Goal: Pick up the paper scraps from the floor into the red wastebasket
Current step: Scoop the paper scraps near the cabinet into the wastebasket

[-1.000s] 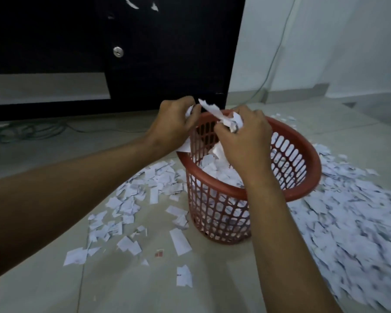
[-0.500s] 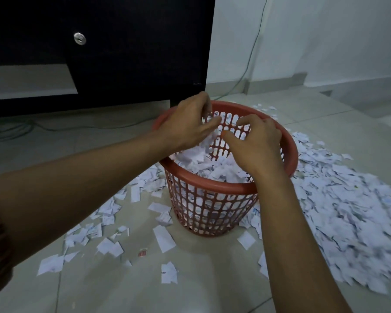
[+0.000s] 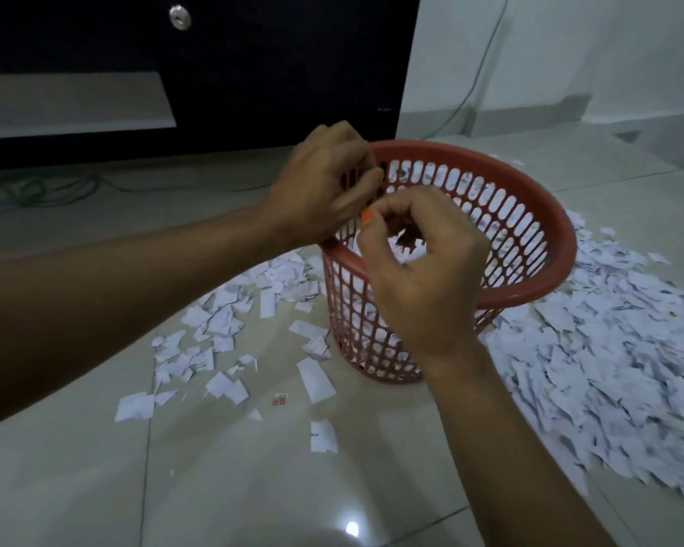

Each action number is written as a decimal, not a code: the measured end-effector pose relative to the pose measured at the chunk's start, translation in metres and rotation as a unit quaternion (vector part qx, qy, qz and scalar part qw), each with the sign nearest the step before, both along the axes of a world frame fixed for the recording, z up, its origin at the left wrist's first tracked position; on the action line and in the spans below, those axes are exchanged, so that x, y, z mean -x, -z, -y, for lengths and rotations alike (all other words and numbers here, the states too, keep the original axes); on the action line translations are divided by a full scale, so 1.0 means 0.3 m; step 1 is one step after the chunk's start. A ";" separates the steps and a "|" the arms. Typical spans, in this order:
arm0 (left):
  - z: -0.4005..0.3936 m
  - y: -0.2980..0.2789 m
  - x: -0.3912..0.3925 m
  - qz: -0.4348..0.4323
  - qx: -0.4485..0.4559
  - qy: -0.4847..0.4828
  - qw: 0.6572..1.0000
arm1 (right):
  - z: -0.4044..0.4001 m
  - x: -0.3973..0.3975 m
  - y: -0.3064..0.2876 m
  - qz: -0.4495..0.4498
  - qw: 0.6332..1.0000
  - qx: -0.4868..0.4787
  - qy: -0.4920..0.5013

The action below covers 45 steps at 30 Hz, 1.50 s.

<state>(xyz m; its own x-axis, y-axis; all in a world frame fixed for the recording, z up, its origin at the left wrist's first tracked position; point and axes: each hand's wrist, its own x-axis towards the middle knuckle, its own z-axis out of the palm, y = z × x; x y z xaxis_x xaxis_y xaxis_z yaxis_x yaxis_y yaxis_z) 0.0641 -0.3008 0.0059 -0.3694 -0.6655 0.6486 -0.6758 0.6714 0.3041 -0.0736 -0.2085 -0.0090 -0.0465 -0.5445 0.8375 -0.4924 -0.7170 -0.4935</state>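
We see a pale tiled floor (image 3: pixel 253 487) running up to a dark cabinet (image 3: pixel 253 65) and a white wall (image 3: pixel 569 53), with a thin cable (image 3: pixel 478 73) trailing down that wall. On the floor to the right lies the largest heap of paper scraps (image 3: pixel 609 369), spreading from just beside the basket toward the right edge; a thinner scatter of scraps (image 3: pixel 222 329) lies to the left, and a few single pieces sit nearer us.

Between the two spreads stands the red wastebasket (image 3: pixel 530 215), upright on the floor, its slotted wall showing white paper inside. More scraps are visible within it below the hands.

Both forearms reach in from the near side. Our left hand (image 3: pixel 324 191) hangs over the near-left rim with its fingers curled; whether its grip holds anything we cannot tell, since the fingertips are turned away and blurred. Our right hand (image 3: pixel 423 270) hovers over the basket's mouth, fingers bent loosely inward with nothing seen between them, so its grip reads as relaxed and empty. The two hands are nearly touching.
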 end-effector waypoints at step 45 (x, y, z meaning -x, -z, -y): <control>-0.467 0.735 -0.648 0.355 -0.401 -0.177 0.826 | 0.037 -0.382 0.936 -0.375 0.819 -0.432 0.034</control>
<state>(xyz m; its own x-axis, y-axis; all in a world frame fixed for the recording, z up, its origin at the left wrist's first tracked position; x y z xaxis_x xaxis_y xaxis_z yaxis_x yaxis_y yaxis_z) 0.2584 -0.1607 -0.2144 -0.1571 -0.9237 -0.3494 -0.9857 0.1688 -0.0030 0.0409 -0.2195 -0.2897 0.2508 -0.9666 -0.0530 -0.9139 -0.2183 -0.3423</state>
